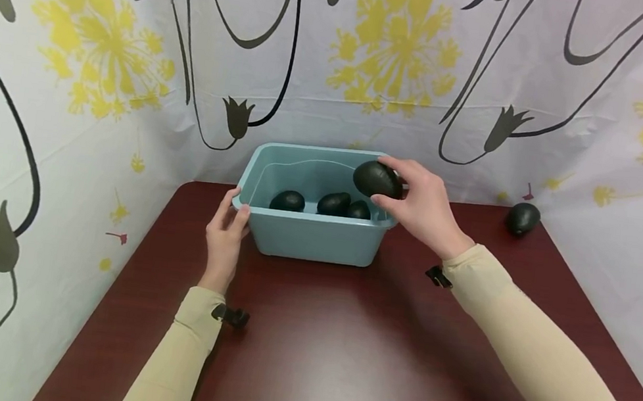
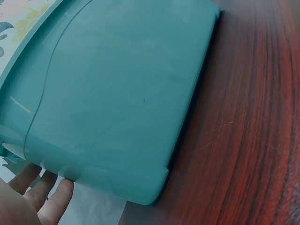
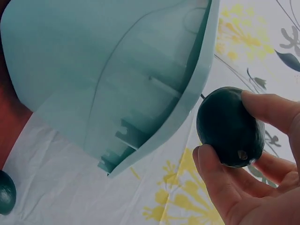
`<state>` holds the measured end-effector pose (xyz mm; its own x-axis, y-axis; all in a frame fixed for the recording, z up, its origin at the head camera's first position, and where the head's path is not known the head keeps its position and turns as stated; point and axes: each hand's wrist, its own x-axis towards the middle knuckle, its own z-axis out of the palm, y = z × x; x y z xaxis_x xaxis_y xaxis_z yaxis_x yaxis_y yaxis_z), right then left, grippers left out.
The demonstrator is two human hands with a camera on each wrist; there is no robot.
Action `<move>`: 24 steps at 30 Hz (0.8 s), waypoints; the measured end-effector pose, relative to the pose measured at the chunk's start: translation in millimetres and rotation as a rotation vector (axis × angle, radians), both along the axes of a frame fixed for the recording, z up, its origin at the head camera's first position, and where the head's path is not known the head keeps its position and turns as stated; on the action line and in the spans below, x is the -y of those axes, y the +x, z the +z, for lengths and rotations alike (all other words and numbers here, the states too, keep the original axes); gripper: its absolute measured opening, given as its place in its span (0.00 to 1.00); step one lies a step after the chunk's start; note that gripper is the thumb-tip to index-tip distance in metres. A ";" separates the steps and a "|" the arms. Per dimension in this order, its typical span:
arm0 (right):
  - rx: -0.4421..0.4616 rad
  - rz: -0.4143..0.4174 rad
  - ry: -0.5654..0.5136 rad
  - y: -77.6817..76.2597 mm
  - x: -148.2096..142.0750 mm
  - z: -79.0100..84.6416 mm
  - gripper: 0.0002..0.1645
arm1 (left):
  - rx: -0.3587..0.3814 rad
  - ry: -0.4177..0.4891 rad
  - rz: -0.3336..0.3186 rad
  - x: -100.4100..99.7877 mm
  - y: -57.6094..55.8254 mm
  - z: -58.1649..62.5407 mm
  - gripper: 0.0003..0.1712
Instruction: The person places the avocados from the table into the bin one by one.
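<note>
"Fingers and thumb of our right hand (image 1: 425, 202) are pinching what, would we say?"

"One dark avocado (image 1: 376, 179), gripped by its three-o'clock end in the head view. The right wrist view shows a small pale mark on it, perhaps the stem scar."

"And where do we have it?"

"Raised, toward two o'clock from the middle of the light-blue plastic bin (image 1: 317, 240), if twelve points away from us. It looks clear of the rim, though we can't be sure of its height."

"What lies inside?"

"A single avocado (image 1: 287, 201) toward nine o'clock, and a close pair of avocados (image 1: 334, 203) from the middle toward three."

"Our other hand?"

"Our left hand (image 1: 226, 233) clasps the bin's corner at eight o'clock, fingers bent and slightly spread against it."

"So which step are we at?"

"We'd judge it a transfer across the rim. Going in seems likelier to us than coming out, but one moment can't settle that."

"Then what does the next move call for?"

"If we're loading, a gentle lowering beside the others, with the pinch loosened only once the fruit is supported and our left hand bracing the bin."

"Anything farther out?"

"One loose avocado (image 1: 523, 219), well apart at three o'clock, on the far right corner of the dark red wood-grain table (image 1: 312, 332). Flower-patterned cloth (image 1: 307, 113) hangs beyond, at twelve."
</note>
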<state>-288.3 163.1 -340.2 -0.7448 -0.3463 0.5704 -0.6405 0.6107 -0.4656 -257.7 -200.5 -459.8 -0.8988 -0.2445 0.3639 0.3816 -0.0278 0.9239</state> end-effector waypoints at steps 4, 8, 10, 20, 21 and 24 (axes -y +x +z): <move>0.022 0.021 0.030 -1.2 0.4 3.9 0.40 | -0.002 -0.005 0.013 2.7 -7.7 -13.5 0.29; 0.046 0.032 0.063 -3.4 0.4 6.6 0.40 | -0.008 -0.014 0.023 3.2 -8.6 -18.0 0.29; 0.049 0.030 0.089 -4.7 0.3 7.8 0.40 | -0.007 -0.015 0.021 3.4 -8.2 -17.6 0.29; 0.050 0.037 0.189 -7.9 -0.1 10.6 0.40 | -0.003 -0.016 -0.005 -1.2 7.3 6.3 0.31; 0.049 0.038 0.195 -8.2 -0.4 10.6 0.40 | -0.002 -0.017 -0.005 -2.1 8.8 8.6 0.31; 0.047 0.043 0.210 -9.6 -1.3 10.6 0.40 | -0.004 -0.022 -0.004 -2.7 9.6 10.0 0.31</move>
<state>-297.8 164.3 -329.7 -0.7507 -0.4858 0.4476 -0.6488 0.6696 -0.3614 -248.2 -197.7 -449.9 -0.8980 -0.2330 0.3731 0.3856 -0.0088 0.9226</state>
